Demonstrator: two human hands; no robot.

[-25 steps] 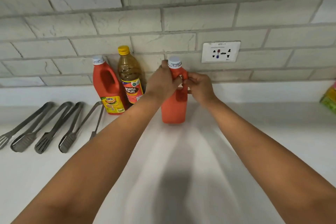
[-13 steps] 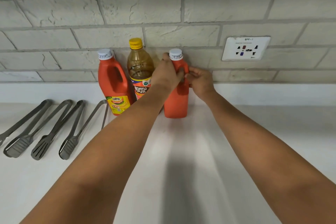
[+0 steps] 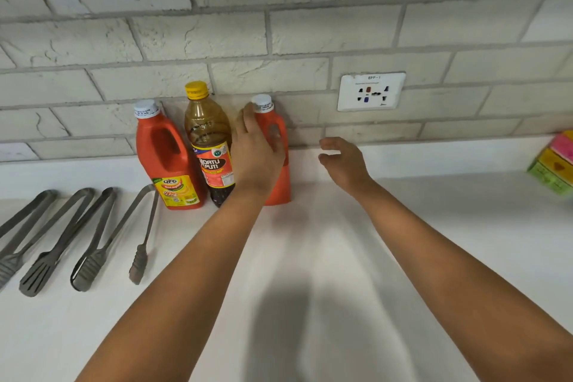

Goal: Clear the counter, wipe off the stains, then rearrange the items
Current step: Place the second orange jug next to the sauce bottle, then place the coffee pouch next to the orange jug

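At your nine o'clock lie four tongs (image 3: pixel 55 245) of dull grey metal with a brushed, matt look. The two red bottles (image 3: pixel 169 158) at twelve are smooth, opaque plastic with white ribbed caps; between them the clear plastic bottle (image 3: pixel 209 146) shows a glossy printed label. Your counter (image 3: pixel 341 257) is smooth, matt white. The wall (image 3: pixel 217 34) is rough, cracked pale brick.

Not gripped any more: the right-hand red bottle (image 3: pixel 277 164), now standing upright on the counter (image 3: pixel 341 257) just beside the vinegar bottle (image 3: pixel 209 146), close to the wall. Released by the right hand (image 3: pixel 344 161), now apart from it with fingers loosely curled. Only touched by the loosened fingers of the left hand (image 3: pixel 255 149).
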